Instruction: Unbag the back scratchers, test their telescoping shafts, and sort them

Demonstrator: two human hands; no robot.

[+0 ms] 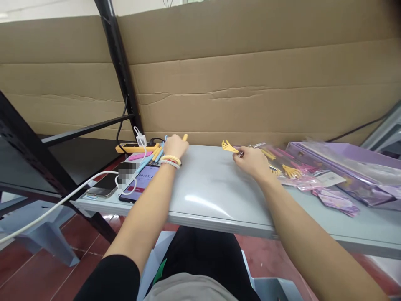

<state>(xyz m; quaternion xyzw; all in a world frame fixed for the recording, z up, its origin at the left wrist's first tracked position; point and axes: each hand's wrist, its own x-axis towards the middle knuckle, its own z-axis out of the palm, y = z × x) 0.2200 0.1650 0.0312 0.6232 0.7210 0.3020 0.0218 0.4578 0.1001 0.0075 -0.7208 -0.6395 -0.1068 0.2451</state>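
My right hand (253, 162) is closed around the short stem of a yellow hand-shaped piece (229, 146), like a back scratcher head, its curled fingers pointing left. Most of the stem is hidden in my grip. My left hand (175, 146), with beaded bracelets at the wrist, is closed at the table's back left; a yellow stick (185, 137) pokes out past its fingers. Beside that hand lie blue sticks (145, 163), yellow sticks (156, 154) and a pink stick (140, 156). More yellow hand-shaped pieces (291, 171) lie right of my right hand, among clear plastic.
A phone showing a timer (142, 179) and a dark phone (105, 185) with white cables lie at left. At right are a purple box (332, 167) and purple cards (336, 201) on the grey table (206, 184). A cardboard wall (250, 75) stands behind.
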